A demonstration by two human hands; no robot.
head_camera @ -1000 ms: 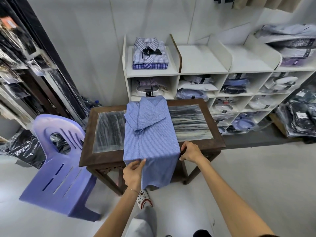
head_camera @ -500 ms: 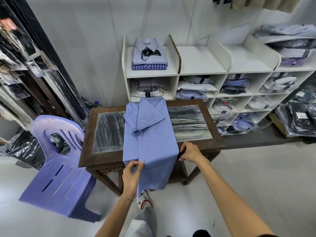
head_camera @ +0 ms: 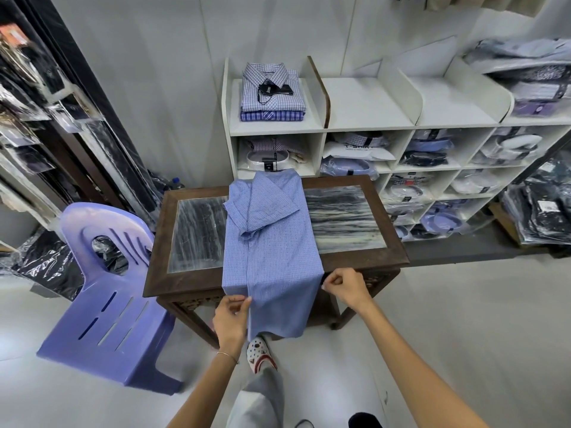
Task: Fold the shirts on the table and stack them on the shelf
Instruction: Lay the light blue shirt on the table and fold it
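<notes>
A light blue checked shirt (head_camera: pixel 272 242) lies lengthwise down the middle of the wooden table (head_camera: pixel 398 251), sides and sleeves folded in, its tail hanging over the near edge. My left hand (head_camera: pixel 231 319) pinches the shirt's left folded edge below the table rim. My right hand (head_camera: pixel 343 285) pinches the right edge at the table's front rim. Behind the table stands a white shelf unit (head_camera: pixel 364 118); two folded checked shirts (head_camera: pixel 272 94) are stacked in its top left bay.
A purple plastic chair (head_camera: pixel 108 291) stands left of the table. The shelf's lower cubbies hold packaged shirts (head_camera: pixel 355 156). Bagged dark clothes (head_camera: pixel 543 211) pile up on the right, and bagged garments hang on a rack (head_camera: pixel 37 118) at left. My foot (head_camera: pixel 261 356) is under the shirt tail.
The left side of the hanging tail has been folded inward, so the tail is narrower. My left hand slid down to the new edge; my right hand stayed at the right edge.
</notes>
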